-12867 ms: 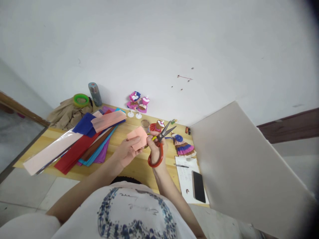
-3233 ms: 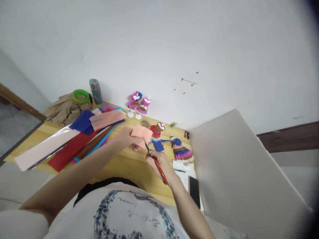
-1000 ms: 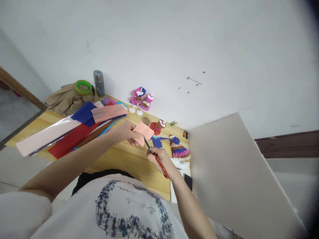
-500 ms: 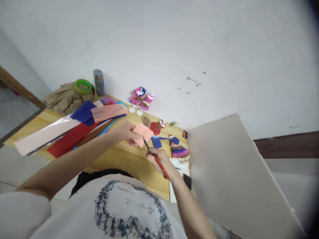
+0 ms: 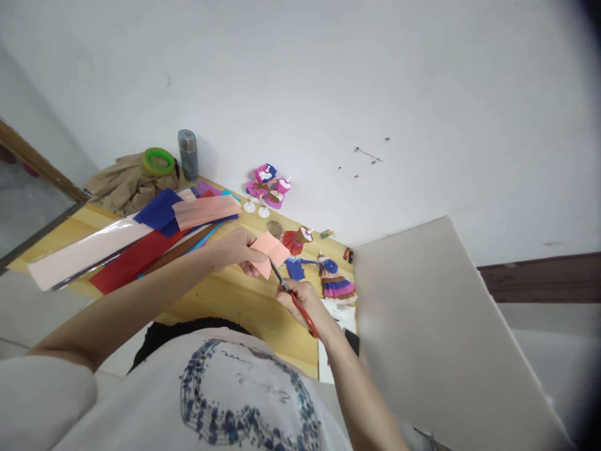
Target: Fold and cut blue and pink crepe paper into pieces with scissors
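My left hand pinches a small folded piece of peach paper above the wooden table. My right hand grips red-handled scissors, fingers through the loops. The blades point up and left, and their tips sit in the lower edge of the peach paper. Just beyond the paper lie small paper dress figures, one red and one striped blue and brown.
Long sheets of coloured crepe paper lie across the table's left. A grey bottle, a green tape ring on beige cloth, and pink paper figures on stands stand at the back. A big white board leans at right, a phone beside it.
Over the last second my hands have hardly shifted; the scissors stay in the peach paper. Much earlier the scissors were held up beside the paper, away from its edge.
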A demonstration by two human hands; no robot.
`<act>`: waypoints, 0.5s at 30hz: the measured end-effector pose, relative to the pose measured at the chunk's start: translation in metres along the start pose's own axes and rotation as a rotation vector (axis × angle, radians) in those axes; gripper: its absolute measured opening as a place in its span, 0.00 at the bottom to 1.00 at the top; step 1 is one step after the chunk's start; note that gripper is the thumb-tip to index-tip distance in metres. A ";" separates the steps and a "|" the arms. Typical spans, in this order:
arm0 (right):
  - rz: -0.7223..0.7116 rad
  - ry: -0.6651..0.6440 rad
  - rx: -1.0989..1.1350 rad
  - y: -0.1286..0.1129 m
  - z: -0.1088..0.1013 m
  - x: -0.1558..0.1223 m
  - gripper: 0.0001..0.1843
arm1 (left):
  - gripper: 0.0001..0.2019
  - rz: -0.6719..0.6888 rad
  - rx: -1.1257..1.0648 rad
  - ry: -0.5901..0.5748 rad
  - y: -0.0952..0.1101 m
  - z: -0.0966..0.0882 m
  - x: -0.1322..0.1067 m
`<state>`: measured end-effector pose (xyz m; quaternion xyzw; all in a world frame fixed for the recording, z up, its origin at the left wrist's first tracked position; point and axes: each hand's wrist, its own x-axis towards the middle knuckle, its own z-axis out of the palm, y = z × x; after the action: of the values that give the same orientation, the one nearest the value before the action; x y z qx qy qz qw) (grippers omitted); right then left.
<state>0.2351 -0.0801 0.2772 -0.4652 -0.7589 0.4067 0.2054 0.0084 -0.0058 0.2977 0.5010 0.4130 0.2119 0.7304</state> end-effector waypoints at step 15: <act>-0.030 -0.018 -0.065 0.007 -0.003 0.001 0.26 | 0.07 0.025 0.034 -0.052 0.000 -0.003 0.000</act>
<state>0.2404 -0.0765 0.2729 -0.4564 -0.7804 0.3831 0.1895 0.0059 -0.0036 0.2974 0.5239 0.3912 0.2009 0.7295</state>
